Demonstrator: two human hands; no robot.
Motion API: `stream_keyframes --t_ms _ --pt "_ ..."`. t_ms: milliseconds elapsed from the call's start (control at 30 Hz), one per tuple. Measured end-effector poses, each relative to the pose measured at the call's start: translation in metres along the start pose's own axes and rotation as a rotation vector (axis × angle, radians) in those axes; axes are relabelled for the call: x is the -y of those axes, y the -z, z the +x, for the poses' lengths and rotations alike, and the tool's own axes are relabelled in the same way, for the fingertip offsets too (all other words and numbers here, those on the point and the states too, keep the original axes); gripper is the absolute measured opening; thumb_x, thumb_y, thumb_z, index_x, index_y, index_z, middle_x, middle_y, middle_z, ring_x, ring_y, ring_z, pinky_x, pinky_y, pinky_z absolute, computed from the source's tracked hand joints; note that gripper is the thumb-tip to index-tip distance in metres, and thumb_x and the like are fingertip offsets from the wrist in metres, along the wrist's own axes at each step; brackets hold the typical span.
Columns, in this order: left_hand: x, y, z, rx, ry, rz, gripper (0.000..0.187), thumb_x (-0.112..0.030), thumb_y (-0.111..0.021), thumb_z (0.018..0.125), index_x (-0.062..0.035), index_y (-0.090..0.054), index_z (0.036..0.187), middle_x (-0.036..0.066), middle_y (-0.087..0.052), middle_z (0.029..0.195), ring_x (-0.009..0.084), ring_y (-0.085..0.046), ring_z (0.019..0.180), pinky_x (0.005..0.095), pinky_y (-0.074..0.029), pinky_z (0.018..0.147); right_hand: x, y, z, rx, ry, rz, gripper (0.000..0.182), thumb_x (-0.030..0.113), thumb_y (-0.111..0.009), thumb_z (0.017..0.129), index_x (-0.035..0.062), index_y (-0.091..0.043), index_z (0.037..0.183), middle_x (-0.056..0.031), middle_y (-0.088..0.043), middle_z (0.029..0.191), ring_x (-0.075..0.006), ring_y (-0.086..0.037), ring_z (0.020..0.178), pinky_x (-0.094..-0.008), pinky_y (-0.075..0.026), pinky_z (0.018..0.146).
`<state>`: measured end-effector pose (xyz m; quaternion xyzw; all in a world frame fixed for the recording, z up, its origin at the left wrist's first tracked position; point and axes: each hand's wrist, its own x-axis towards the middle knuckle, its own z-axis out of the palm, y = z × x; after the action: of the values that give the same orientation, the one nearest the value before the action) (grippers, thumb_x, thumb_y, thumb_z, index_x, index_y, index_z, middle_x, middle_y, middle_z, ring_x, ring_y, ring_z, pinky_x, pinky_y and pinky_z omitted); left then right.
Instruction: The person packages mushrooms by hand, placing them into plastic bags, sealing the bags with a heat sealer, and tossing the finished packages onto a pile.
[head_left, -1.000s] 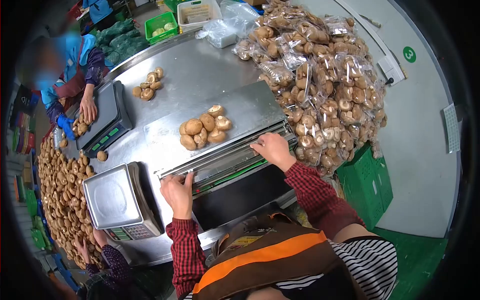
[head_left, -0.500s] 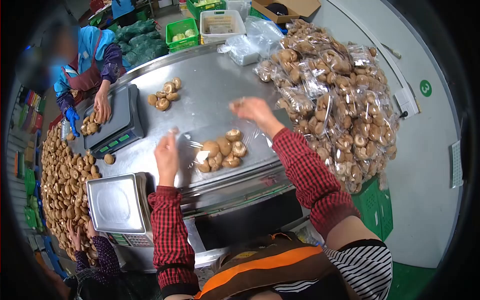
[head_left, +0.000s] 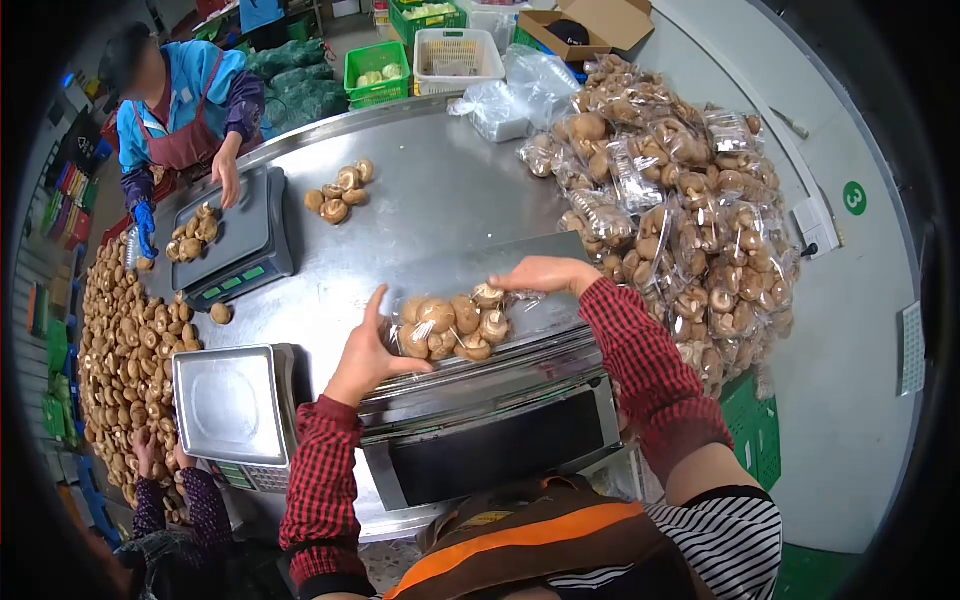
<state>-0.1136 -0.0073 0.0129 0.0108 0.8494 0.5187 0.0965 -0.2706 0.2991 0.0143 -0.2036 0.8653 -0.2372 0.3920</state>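
Observation:
A bundle of brown shiitake mushrooms [head_left: 438, 316] lies at the near edge of the metal table, with clear plastic film around it. My left hand [head_left: 365, 356] is at the bundle's left side, thumb and fingers spread apart. On the other side my right hand [head_left: 548, 274] reaches in with its fingers stretched out, their tips close to the rightmost mushrooms. Whether the fingertips touch the film cannot be made out. Below the bundle is the front of a metal unit with a dark panel [head_left: 497, 447].
Wrapped mushroom packs [head_left: 690, 230] are heaped at right. Loose mushrooms [head_left: 125, 350] are piled at left, beside a scale with a steel tray [head_left: 228, 405]. A co-worker [head_left: 180, 100] stands behind another scale [head_left: 240, 230]; a second person's sleeves [head_left: 205, 505] show lower left. A small mushroom group [head_left: 340, 192] sits mid-table.
My hands have come down and in to the bundle's two sides. The film, spread out before, now sits closer around the mushrooms. The co-worker's bare hand has lifted off the mushrooms on the scale.

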Motion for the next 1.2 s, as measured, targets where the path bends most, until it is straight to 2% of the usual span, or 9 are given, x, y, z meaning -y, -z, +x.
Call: stream_keyframes --t_ms 33,167,267,300,433,700,867,1067,1200 --pt "-0.005 0.007 -0.005 -0.001 0.082 -0.104 0.119 -0.036 -0.095 0.056 0.0035 -0.030 0.147 0.016 -0.068 0.101 0.0217 -0.065 0.091 0.0320 -0.050 0.085 0.004 0.003 -0.015 0.075 0.012 0.131 0.062 0.057 -0.061 0.090 -0.0038 -0.070 0.091 -0.0096 -0.061 0.080 -0.0194 -0.058 0.080 -0.0326 -0.046 0.074" --pt "0.023 0.019 -0.011 0.148 0.210 -0.389 0.030 -0.023 -0.063 0.095 0.0045 -0.068 0.104 0.004 -0.067 0.090 0.0076 -0.057 0.081 0.0244 -0.047 0.074 -0.019 -0.025 -0.026 -0.208 0.258 0.144 0.039 0.032 -0.069 0.090 -0.0066 -0.067 0.097 -0.0088 -0.061 0.101 -0.0176 -0.058 0.090 -0.0311 -0.045 0.079" --pt "0.036 0.005 -0.013 -0.042 0.181 -0.372 0.028 -0.024 -0.061 0.096 0.0027 -0.069 0.104 0.003 -0.065 0.082 0.0073 -0.055 0.077 0.0243 -0.046 0.072 -0.024 -0.056 -0.031 -0.446 0.309 0.308 0.040 0.034 -0.063 0.095 -0.0053 -0.063 0.100 -0.0105 -0.061 0.099 -0.0198 -0.060 0.093 -0.0326 -0.049 0.077" --pt "0.038 -0.004 -0.015 -0.120 0.081 -0.277 0.027 -0.023 -0.057 0.099 0.0023 -0.067 0.095 0.001 -0.062 0.075 0.0072 -0.055 0.070 0.0236 -0.046 0.067 -0.024 -0.067 -0.034 -0.284 0.217 0.768 0.034 0.030 -0.054 0.100 -0.0031 -0.057 0.107 -0.0076 -0.059 0.101 -0.0183 -0.062 0.090 -0.0303 -0.054 0.071" --pt "0.009 -0.029 -0.039 -0.278 0.023 -0.287 0.034 -0.024 -0.053 0.101 0.0002 -0.060 0.078 -0.001 -0.054 0.062 0.0055 -0.046 0.052 0.0243 -0.038 0.048 0.004 -0.081 -0.095 -0.258 0.104 1.094 0.035 0.032 -0.043 0.105 0.0016 -0.049 0.120 -0.0060 -0.059 0.104 -0.0162 -0.064 0.079 -0.0327 -0.061 0.063" --pt "-0.018 -0.058 -0.131 0.012 0.459 -0.276 0.039 -0.027 -0.055 0.100 -0.0009 -0.058 0.072 -0.001 -0.051 0.056 0.0045 -0.041 0.048 0.0247 -0.032 0.044 -0.012 -0.180 -0.192 -0.005 -0.068 1.307 0.032 0.030 -0.040 0.105 0.0021 -0.052 0.117 -0.0077 -0.065 0.100 -0.0154 -0.069 0.076 -0.0290 -0.060 0.059" --pt "-0.015 -0.102 -0.154 -0.336 0.145 -0.056 0.038 -0.019 -0.057 0.099 0.0040 -0.050 0.069 0.006 -0.046 0.055 0.0112 -0.035 0.052 0.0322 -0.032 0.047 0.015 -0.248 -0.208 -1.025 -0.194 0.619 0.030 0.027 -0.052 0.100 -0.0001 -0.058 0.088 -0.0113 -0.059 0.066 -0.0195 -0.059 0.058 -0.0345 -0.047 0.056" --pt "0.035 -0.143 -0.142 -0.311 -0.300 0.608 0.033 -0.019 -0.066 0.092 -0.0019 -0.055 0.066 0.017 -0.058 0.065 0.0359 -0.054 0.054 0.0434 -0.044 0.051 -0.070 -0.348 -0.237 -1.201 -0.396 0.520 0.031 0.027 -0.056 0.098 -0.0001 -0.059 0.085 -0.0203 -0.059 0.071 -0.0353 -0.058 0.063 -0.0405 -0.046 0.060" --pt "0.030 -0.190 -0.110 -0.292 -0.475 0.639 0.030 -0.020 -0.067 0.090 -0.0059 -0.055 0.067 0.012 -0.059 0.068 0.0325 -0.059 0.061 0.0415 -0.047 0.054 -0.075 -0.389 -0.184 -1.402 -0.565 0.853 0.028 0.029 -0.052 0.100 0.0019 -0.059 0.096 -0.0191 -0.063 0.084 -0.0337 -0.062 0.077 -0.0405 -0.049 0.068"
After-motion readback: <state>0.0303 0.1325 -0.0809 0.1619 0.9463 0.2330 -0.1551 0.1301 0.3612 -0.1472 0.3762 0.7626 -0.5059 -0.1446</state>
